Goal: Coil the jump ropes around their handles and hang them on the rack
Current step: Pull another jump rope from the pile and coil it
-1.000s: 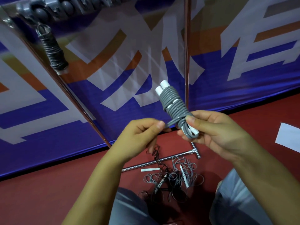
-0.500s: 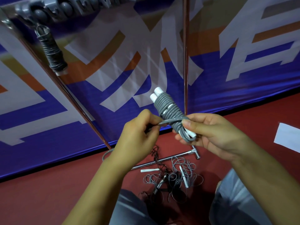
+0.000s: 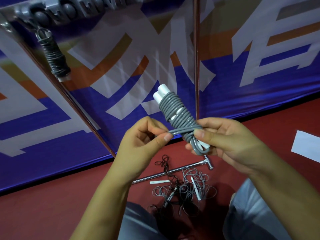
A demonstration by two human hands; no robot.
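A grey jump rope (image 3: pixel 174 111) is coiled tightly round its two white handles, which point up and to the left. My right hand (image 3: pixel 223 135) grips the lower end of this bundle, thumb pressed on the coils. My left hand (image 3: pixel 147 137) pinches the free end of the grey cord between thumb and forefinger, drawn out to the left of the bundle. A dark coiled rope (image 3: pixel 54 58) hangs from the grey hook rail of the rack (image 3: pixel 57 12) at the top left. On the floor lies a tangle of loose grey and black ropes (image 3: pixel 185 189) with white handles.
Two thin metal rack poles, one slanted (image 3: pixel 69 94) and one upright (image 3: pixel 196 66), stand before a blue, white and orange banner. A chrome base bar (image 3: pixel 173 170) lies on the red floor. A white sheet (image 3: pixel 306 144) lies at the right. My knees are at the bottom.
The bundle has sunk slightly and then steadied. My left hand shifted along the free cord end and now pulls it out to the left across the coils.
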